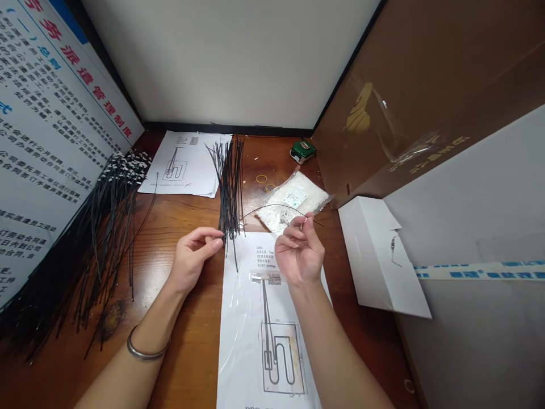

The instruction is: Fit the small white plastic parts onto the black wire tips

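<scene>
My right hand [300, 250] pinches a thin black wire [279, 205] between thumb and fingertips, above the plastic bag of small white pieces [298, 196]. The wire arcs leftward from those fingers toward the bundle of black wires [231, 187], and a short end sticks out to the right. My left hand [193, 255] has thumb and forefinger closed on a black wire at the bundle's near end; whether it is the arcing one I cannot tell. Beneath the hands lies a printed drawing sheet [242, 341] under clear plastic.
A large heap of black wires with white tips [123, 187] lies at left against a printed board [51, 113]. Another drawing sheet [196, 170] sits at the back. A green tape measure [302, 150], rubber bands [261, 179], a folded white card [378, 261] and a brown carton [426, 74] are around.
</scene>
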`<state>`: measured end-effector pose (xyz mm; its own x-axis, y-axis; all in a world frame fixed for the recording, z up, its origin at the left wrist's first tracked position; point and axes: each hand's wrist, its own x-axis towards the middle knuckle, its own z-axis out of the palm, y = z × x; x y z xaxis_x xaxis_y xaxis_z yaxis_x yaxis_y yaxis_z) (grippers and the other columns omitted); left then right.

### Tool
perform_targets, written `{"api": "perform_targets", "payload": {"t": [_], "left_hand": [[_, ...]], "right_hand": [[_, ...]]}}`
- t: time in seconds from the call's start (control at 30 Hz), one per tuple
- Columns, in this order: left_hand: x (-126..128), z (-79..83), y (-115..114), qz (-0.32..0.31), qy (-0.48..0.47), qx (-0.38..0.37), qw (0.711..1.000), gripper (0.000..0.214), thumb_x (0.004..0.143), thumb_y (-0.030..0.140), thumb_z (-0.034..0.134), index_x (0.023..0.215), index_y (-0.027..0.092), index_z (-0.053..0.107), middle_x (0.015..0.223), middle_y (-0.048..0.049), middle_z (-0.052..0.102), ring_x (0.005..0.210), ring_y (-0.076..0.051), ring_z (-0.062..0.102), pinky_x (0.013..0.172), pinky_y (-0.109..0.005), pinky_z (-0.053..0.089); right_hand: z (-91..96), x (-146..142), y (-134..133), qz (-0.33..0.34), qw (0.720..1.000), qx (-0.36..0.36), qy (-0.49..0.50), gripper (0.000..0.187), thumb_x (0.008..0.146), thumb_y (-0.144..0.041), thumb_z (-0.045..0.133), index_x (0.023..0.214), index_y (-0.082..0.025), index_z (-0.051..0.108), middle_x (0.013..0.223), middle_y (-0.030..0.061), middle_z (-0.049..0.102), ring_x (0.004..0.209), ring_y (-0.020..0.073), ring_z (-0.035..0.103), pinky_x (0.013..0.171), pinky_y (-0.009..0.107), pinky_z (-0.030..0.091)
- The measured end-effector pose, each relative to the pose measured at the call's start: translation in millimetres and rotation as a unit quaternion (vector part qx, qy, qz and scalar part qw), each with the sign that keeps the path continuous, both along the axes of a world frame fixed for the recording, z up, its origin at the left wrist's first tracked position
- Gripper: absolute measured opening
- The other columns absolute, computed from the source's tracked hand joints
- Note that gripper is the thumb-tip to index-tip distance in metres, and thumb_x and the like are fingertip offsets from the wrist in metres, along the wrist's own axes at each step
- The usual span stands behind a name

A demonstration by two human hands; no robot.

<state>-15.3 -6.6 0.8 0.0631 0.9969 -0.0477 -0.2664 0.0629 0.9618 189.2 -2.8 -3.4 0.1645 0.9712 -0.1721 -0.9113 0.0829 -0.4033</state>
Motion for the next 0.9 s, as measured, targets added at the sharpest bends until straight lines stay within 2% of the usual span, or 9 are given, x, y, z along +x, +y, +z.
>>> {"api": "perform_targets", "payload": {"t": [0.1,0.23,0.33,0.4,0.47,0.57,0.67,0.77,0.9], "left_hand": [[1.7,-0.9,-4.7,-0.059,0.107,0.007,0.992,0.016,0.075,0.029,0.072,0.084,0.016,0.073,0.036,0.0065,0.050,0.031,-0.004,0.036,0.036,-0.017,0.029],[4.9,-2.0,-7.4,-0.035,0.245,0.068,0.966,0.016,0.080,0.028,0.067,0.085,0.015,0.074,0.053,-0.0015,0.068,0.042,-0.009,0.055,0.044,-0.019,0.041],[7.8,-3.3,-8.7,0.038,0.254,0.109,0.960,0.018,0.084,0.029,0.062,0.091,0.017,0.072,0.081,-0.0055,0.076,0.049,-0.010,0.061,0.048,-0.020,0.048],[9.6,-2.7,-9.2,0.064,0.219,0.115,0.967,0.020,0.085,0.031,0.060,0.094,0.017,0.071,0.091,-0.0064,0.075,0.054,-0.011,0.065,0.052,-0.021,0.051],[11.1,-0.6,-9.2,0.072,0.173,0.108,0.976,0.018,0.082,0.031,0.064,0.090,0.016,0.071,0.089,-0.0070,0.075,0.068,-0.015,0.070,0.060,-0.023,0.056],[11.9,3.7,-8.9,0.057,0.116,0.086,0.988,0.015,0.076,0.028,0.072,0.080,0.015,0.069,0.082,-0.0073,0.075,0.078,-0.019,0.071,0.070,-0.028,0.058],[10.1,5.4,-9.1,-0.003,0.076,0.060,0.995,0.014,0.074,0.026,0.073,0.079,0.015,0.067,0.072,-0.0048,0.073,0.061,-0.016,0.069,0.060,-0.027,0.057],[6.6,2.9,-9.8,-0.069,0.038,0.040,0.996,0.016,0.075,0.027,0.073,0.079,0.014,0.064,0.070,-0.0041,0.072,0.045,-0.013,0.063,0.046,-0.024,0.052],[4.9,1.3,-10.1,-0.147,0.009,-0.006,0.989,0.025,0.071,0.029,0.076,0.079,0.015,0.057,0.068,-0.0038,0.072,0.037,-0.012,0.059,0.036,-0.021,0.046]], "right_hand": [[1.1,-4.7,-2.3,0.034,0.999,0.018,0.014,0.013,0.069,-0.022,0.079,0.075,-0.029,0.070,0.068,-0.0107,0.066,0.047,-0.0008,0.049,0.041,0.008,0.041],[-3.7,-5.1,-8.3,0.152,0.980,0.128,0.027,0.010,0.069,-0.023,0.078,0.071,-0.029,0.070,0.062,-0.0101,0.064,0.041,0.0005,0.047,0.036,0.009,0.037],[-9.8,-3.1,-14.3,0.339,0.909,0.243,-0.012,0.008,0.067,-0.022,0.079,0.067,-0.025,0.071,0.055,-0.0059,0.063,0.035,0.0048,0.049,0.030,0.013,0.036],[-11.5,-2.8,-16.8,0.475,0.842,0.246,-0.063,0.012,0.064,-0.021,0.080,0.074,-0.020,0.073,0.056,-0.0011,0.066,0.038,0.0099,0.057,0.033,0.018,0.043],[-10.1,-4.7,-16.6,0.546,0.805,0.202,-0.111,0.024,0.062,-0.022,0.082,0.084,-0.016,0.073,0.059,0.0022,0.069,0.042,0.0130,0.061,0.037,0.020,0.048],[-3.7,-11.0,-12.1,0.475,0.860,0.118,-0.148,0.032,0.061,-0.024,0.082,0.089,-0.017,0.070,0.060,-0.0010,0.069,0.037,0.0084,0.056,0.035,0.017,0.043],[2.8,-17.4,-7.4,0.364,0.912,0.011,-0.187,0.036,0.064,-0.022,0.080,0.097,-0.019,0.067,0.063,-0.0036,0.070,0.034,0.0038,0.049,0.034,0.014,0.036],[5.8,-20.2,-6.1,0.359,0.907,-0.040,-0.216,0.045,0.064,-0.021,0.079,0.107,-0.018,0.064,0.064,-0.0031,0.070,0.036,0.0046,0.050,0.034,0.016,0.035],[5.4,-19.8,-6.9,0.384,0.898,-0.023,-0.215,0.040,0.064,-0.023,0.079,0.102,-0.017,0.068,0.065,-0.0013,0.071,0.038,0.0048,0.051,0.036,0.017,0.037]]}}
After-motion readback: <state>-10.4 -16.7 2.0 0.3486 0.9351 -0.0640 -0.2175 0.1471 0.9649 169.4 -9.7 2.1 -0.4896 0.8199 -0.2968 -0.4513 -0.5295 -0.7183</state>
